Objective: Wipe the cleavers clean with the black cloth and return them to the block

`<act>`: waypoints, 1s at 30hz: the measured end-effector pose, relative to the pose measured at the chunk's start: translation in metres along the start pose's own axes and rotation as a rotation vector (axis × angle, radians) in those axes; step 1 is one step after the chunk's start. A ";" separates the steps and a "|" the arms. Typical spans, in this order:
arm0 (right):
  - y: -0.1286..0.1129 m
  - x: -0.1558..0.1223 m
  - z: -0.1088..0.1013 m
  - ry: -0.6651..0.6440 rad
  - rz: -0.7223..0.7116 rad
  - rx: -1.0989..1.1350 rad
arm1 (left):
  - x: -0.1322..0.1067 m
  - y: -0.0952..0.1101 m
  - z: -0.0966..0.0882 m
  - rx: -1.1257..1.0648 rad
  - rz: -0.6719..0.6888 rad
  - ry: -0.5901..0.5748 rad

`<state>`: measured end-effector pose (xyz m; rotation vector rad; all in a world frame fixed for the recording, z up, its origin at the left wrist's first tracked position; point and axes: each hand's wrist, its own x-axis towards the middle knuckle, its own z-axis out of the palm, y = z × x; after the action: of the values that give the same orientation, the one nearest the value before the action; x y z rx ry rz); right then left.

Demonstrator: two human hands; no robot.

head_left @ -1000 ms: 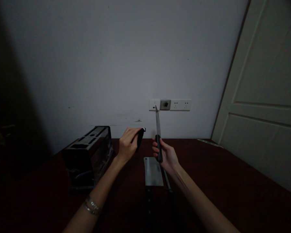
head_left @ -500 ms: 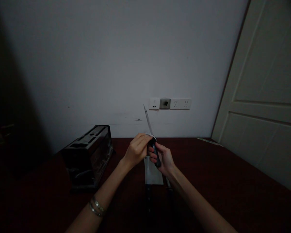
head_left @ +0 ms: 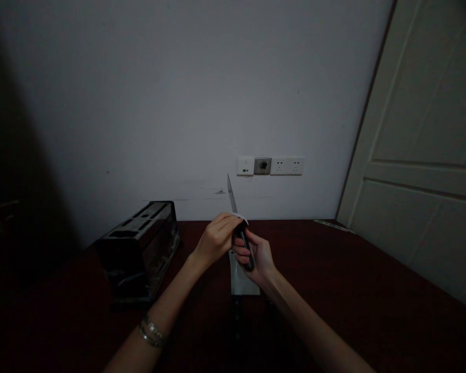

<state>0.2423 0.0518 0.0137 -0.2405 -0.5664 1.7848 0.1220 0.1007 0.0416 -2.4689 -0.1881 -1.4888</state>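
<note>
My right hand (head_left: 254, 255) grips the black handle of a slim knife (head_left: 231, 195) whose blade points up and slightly left. My left hand (head_left: 216, 239) is closed around the base of that blade, pinching a small cloth or wipe against it; a white edge of it shows by my fingers. A cleaver (head_left: 241, 280) lies flat on the dark red table (head_left: 353, 290) just under my hands, blade toward the wall, its dark handle toward me.
A black knife block (head_left: 140, 248) with slots on top stands on the table at the left. A white wall with a row of sockets (head_left: 270, 166) is behind. A pale door (head_left: 427, 155) fills the right side. The room is dim.
My left hand, which held a dark cloth off to the left, has come over to the knife and closed on the blade's base. The knife has tilted and shifted left.
</note>
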 end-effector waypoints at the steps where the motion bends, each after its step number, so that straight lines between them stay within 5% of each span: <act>1: 0.001 0.000 0.001 -0.006 0.010 0.005 | 0.000 -0.001 -0.001 0.002 -0.016 -0.006; 15: 0.007 -0.001 0.010 0.191 -0.018 0.029 | -0.002 -0.005 0.003 -0.070 -0.083 -0.114; 30: 0.006 -0.003 0.015 0.217 0.011 0.105 | -0.002 -0.004 0.001 -0.035 -0.075 -0.163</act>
<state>0.2314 0.0435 0.0236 -0.3599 -0.3167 1.7655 0.1206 0.1054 0.0396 -2.6392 -0.2907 -1.3284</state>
